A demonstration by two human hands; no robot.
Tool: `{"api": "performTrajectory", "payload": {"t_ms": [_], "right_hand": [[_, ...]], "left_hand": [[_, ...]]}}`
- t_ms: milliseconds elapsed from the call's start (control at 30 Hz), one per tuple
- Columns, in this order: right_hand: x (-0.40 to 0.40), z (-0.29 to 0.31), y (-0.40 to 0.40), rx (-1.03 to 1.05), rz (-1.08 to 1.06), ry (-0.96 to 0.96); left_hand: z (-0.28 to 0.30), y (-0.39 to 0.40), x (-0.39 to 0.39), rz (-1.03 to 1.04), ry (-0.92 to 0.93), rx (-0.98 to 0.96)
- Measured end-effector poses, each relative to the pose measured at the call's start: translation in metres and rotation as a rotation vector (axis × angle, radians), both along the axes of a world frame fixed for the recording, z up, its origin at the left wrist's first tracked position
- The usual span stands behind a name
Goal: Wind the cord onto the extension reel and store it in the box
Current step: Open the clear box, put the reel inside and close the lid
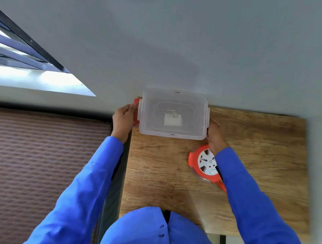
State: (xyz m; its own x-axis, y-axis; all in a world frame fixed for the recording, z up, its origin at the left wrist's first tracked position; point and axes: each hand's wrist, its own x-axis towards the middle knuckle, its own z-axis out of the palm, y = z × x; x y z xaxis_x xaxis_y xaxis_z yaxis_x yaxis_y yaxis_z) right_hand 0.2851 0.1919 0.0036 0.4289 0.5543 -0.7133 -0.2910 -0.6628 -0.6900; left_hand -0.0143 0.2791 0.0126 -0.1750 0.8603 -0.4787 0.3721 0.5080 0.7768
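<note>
Both hands grip the clear plastic box [174,114] with red latches at centre frame: left hand [122,119] on its left end, right hand [215,134] on its right. The round red-and-white extension reel [204,163] lies on the wooden counter [258,157] just below, partly hidden by the right blue sleeve [250,194].

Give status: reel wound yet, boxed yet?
Done, apparently: no loose cord shows around the reel, though a sleeve hides part of it. In hand: left hand and right hand are at the ends of the box, by its latches. Left: the reel lies on the table, not boxed.
</note>
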Motion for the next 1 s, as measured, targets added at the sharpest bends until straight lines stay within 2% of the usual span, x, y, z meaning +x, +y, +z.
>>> {"api": "performTrajectory", "payload": {"t_ms": [67,133,167,233,300,367,467,567,667,833,1000], "right_hand": [[0.000,-0.001,0.004,-0.030,0.002,0.045],[-0.003,0.000,0.006,-0.051,-0.046,0.003],[-0.005,0.002,0.005,-0.050,-0.093,-0.097],[-0.007,0.008,0.002,0.024,-0.160,-0.422],[-0.009,0.018,-0.005,0.151,-0.079,-0.571],[-0.014,0.030,-0.008,0.170,0.018,-0.439],[-0.013,0.043,-0.002,0.057,-0.019,-0.120],[-0.009,0.050,0.002,0.089,-0.134,0.030],[-0.010,0.050,-0.003,0.126,-0.263,0.078],[-0.020,0.047,-0.004,0.193,-0.443,0.054],[-0.020,0.041,-0.004,0.256,-0.514,0.096]], "left_hand": [[-0.004,0.002,-0.003,-0.015,-0.009,-0.072],[-0.004,0.000,0.001,0.023,-0.028,-0.096],[-0.001,-0.002,0.005,0.067,-0.049,-0.086],[0.007,-0.007,0.007,0.167,-0.038,0.031],[0.011,-0.014,0.004,0.154,0.000,0.135],[0.015,-0.022,0.000,0.009,-0.082,0.049],[0.023,-0.031,0.001,-0.102,-0.324,-0.178],[0.031,-0.030,0.001,-0.129,-0.433,-0.182],[0.037,-0.026,0.001,-0.168,-0.475,-0.211],[0.037,-0.019,0.006,-0.144,-0.493,-0.239],[0.038,-0.014,0.002,-0.122,-0.492,-0.256]]}}
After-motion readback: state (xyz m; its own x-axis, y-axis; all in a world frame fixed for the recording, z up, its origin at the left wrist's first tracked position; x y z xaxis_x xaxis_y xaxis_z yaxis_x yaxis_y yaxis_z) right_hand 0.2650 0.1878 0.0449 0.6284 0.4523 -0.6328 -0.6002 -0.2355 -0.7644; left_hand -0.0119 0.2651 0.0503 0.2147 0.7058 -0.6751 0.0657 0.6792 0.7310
